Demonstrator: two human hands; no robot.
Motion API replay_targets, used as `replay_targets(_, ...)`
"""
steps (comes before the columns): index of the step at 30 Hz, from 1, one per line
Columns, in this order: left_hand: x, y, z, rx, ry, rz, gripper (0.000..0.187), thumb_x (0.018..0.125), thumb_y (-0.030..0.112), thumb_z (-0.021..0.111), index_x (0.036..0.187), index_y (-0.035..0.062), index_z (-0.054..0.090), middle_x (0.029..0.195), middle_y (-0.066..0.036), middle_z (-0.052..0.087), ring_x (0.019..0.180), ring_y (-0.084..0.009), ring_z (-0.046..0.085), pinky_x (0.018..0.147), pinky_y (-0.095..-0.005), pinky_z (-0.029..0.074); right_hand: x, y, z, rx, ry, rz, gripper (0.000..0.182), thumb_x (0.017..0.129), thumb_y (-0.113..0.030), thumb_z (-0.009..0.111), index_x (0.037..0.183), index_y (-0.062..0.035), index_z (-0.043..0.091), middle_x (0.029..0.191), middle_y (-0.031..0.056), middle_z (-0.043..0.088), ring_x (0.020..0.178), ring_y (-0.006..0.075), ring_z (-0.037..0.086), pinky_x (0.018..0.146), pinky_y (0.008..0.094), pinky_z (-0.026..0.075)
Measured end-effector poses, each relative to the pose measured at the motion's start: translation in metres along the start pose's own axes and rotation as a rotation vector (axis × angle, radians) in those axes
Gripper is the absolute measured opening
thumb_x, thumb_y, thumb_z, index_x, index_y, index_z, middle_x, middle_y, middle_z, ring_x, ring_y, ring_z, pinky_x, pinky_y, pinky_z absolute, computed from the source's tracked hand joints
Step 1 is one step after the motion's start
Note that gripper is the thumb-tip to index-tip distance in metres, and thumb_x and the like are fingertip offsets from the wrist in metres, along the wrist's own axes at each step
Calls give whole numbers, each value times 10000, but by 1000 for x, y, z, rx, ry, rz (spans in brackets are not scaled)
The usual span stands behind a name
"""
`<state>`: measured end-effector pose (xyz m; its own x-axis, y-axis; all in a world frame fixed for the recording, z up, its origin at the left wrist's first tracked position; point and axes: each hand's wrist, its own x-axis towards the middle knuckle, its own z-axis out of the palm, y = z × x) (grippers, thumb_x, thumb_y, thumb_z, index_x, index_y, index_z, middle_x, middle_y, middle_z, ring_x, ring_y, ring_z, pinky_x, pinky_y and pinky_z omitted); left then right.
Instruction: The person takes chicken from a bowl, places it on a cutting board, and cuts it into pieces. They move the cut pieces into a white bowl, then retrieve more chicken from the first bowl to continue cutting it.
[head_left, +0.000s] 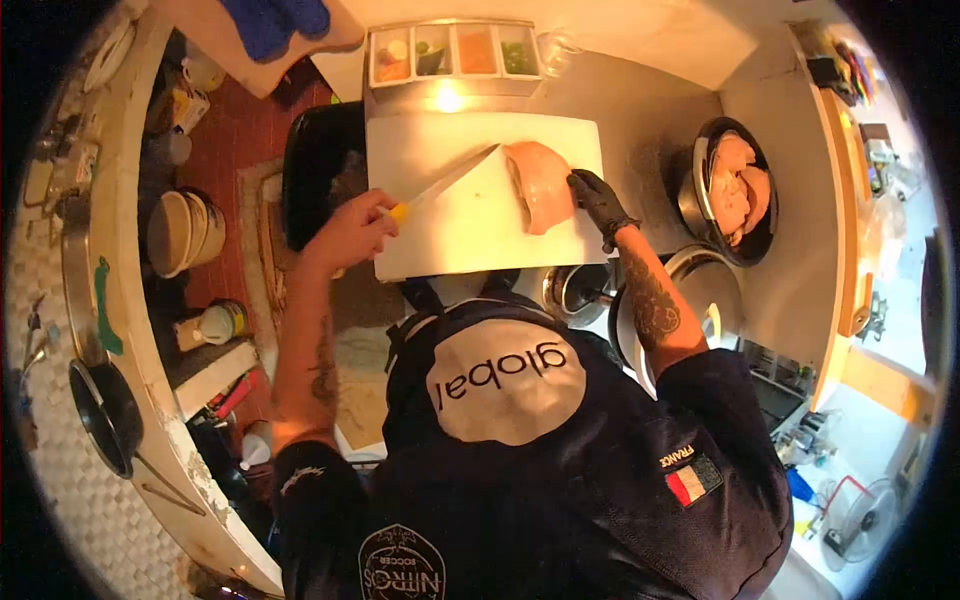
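My left hand (358,232) is bare and closed around the yellow handle of a knife (455,178). The blade slants across a white cutting board (440,245), its tip beside the upper left edge of a piece of raw chicken breast (542,190). On the right, my right hand (602,207), in a black glove, holds the chicken's right edge with its fingertips. The meat lies flat on the board, and its left side shows a cut-looking edge.
Behind the board stands a tray with several food compartments (455,88). A black bowl (765,245) of raw chicken pieces (735,185) is at the right. Left of the board is a black bin (300,190). Pots (715,275) stand near my right forearm.
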<state>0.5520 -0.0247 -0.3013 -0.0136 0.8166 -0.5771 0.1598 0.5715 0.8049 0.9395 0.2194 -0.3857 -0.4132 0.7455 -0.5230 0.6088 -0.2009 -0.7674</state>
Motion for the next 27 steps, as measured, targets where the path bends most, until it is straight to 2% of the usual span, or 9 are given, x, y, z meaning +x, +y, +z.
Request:
replay_targets(4, 32, -36, 50, -53, 97, 62, 273, 972, 185, 620, 1207, 51, 586, 898, -52, 650, 627, -111, 557, 584, -282, 493, -9, -7, 18, -11, 58, 43, 726, 979, -569, 575, 1457, -27, 501, 1327, 157, 631, 1153, 262, 610, 1044, 376, 457)
replay_targets(9, 25, -25, 101, 59, 171, 263, 276, 970, 158, 598, 1210, 37, 537, 964, -289, 676, 938, -472, 667, 809, -501, 513, -21, -12, 49, 229, -12, 203, 714, 986, -580, 565, 1385, 7, 486, 1127, 167, 649, 954, 243, 656, 893, 374, 552)
replay_targets(11, 25, -20, 96, 170, 190, 253, 264, 984, 174, 597, 1212, 54, 542, 988, -263, 679, 952, -427, 675, 821, -469, 512, -23, 1, 67, 423, 18, 253, 644, 981, -550, 594, 1328, -13, 511, 1059, 148, 651, 825, 218, 672, 766, 339, 596)
replay_targets(12, 26, -18, 91, 231, 200, 252, 258, 991, 182, 597, 1214, 62, 545, 999, -250, 681, 959, -404, 679, 827, -453, 511, -22, 4, 72, 461, 27, 270, 685, 973, -535, 628, 1410, -27, 485, 1227, 152, 624, 991, 248, 644, 815, 416, 581)
replay_targets(13, 26, -22, 74, 181, 153, 286, 230, 970, 146, 594, 1167, 48, 527, 1034, -319, 662, 1024, -524, 617, 842, -552, 495, -24, 7, 77, 483, 40, 248, 710, 967, -531, 635, 1425, -15, 468, 1240, 159, 624, 1011, 255, 650, 843, 413, 580)
replay_targets(17, 6, -10, 20, 321, 140, 393, 346, 954, 197, 636, 1240, 56, 501, 1026, -314, 668, 1034, -514, 625, 862, -533, 506, -43, 0, 87, 201, 350, 142, 816, 936, -549, 671, 1438, 51, 439, 1177, 200, 639, 990, 259, 669, 913, 376, 559)
replay_targets(22, 16, -16, -45, 566, 65, 482, 300, 992, 206, 612, 1213, 46, 487, 926, -289, 661, 845, -443, 687, 718, -497, 531, -48, -8, 98, -185, 588, -274, 861, 872, -501, 763, 1458, 38, 435, 1456, 261, 466, 1331, 400, 487, 1116, 466, 404)
replay_targets(24, -7, 45, -52, 528, -124, -48, 291, 1009, 233, 580, 1202, 34, 494, 933, -291, 661, 843, -447, 687, 726, -498, 538, -42, -4, 99, -528, 653, -508, 834, 860, -490, 777, 1433, 27, 460, 1452, 250, 472, 1356, 404, 457, 1137, 471, 377)
replay_targets(27, -2, 16, -12, 536, 77, 236, 316, 1014, 256, 563, 1225, 32, 496, 963, -298, 662, 875, -481, 677, 752, -505, 547, -44, -29, 102, -437, 623, -436, 823, 840, -473, 801, 1413, 21, 475, 1436, 244, 481, 1349, 402, 458, 1129, 474, 386)
